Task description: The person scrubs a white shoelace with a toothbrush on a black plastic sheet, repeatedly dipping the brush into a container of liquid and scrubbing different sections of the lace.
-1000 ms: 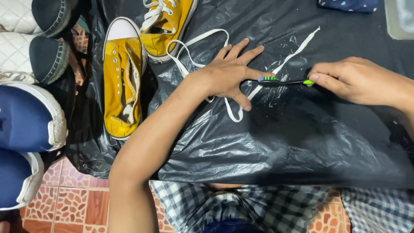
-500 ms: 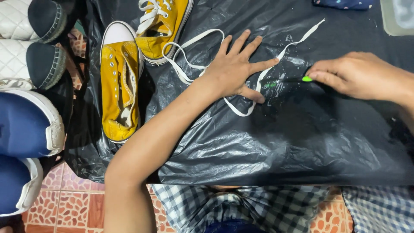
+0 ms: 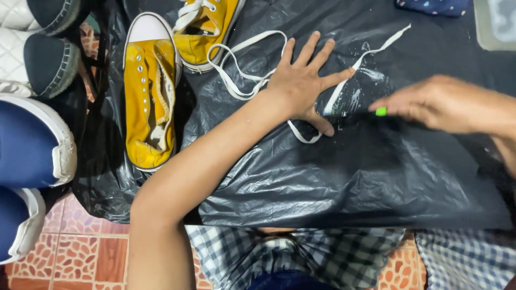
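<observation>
My left hand (image 3: pixel 303 80) lies flat with fingers spread on a white shoelace (image 3: pixel 344 91), pinning it to a black plastic sheet (image 3: pixel 349 172). My right hand (image 3: pixel 446 104), blurred, grips a small brush with a green handle (image 3: pixel 380 111) whose head meets the wet, soapy part of the lace just right of my left thumb. The lace loops back to the left toward a yellow canvas sneaker (image 3: pixel 207 29). A second yellow sneaker (image 3: pixel 149 88), without a lace, lies on its sole at the left.
White quilted shoes with dark soles (image 3: pixel 37 53) and blue shoes with white soles (image 3: pixel 32 145) line the left edge. A grey tray corner (image 3: pixel 497 24) and dark blue cloth (image 3: pixel 432 6) sit at the top right. Patterned red floor tiles (image 3: pixel 80 252) and my checked garment (image 3: pixel 301 258) lie below.
My left hand has spread wider and shifted up along the lace. My right hand has slid right with the brush and is now blurred.
</observation>
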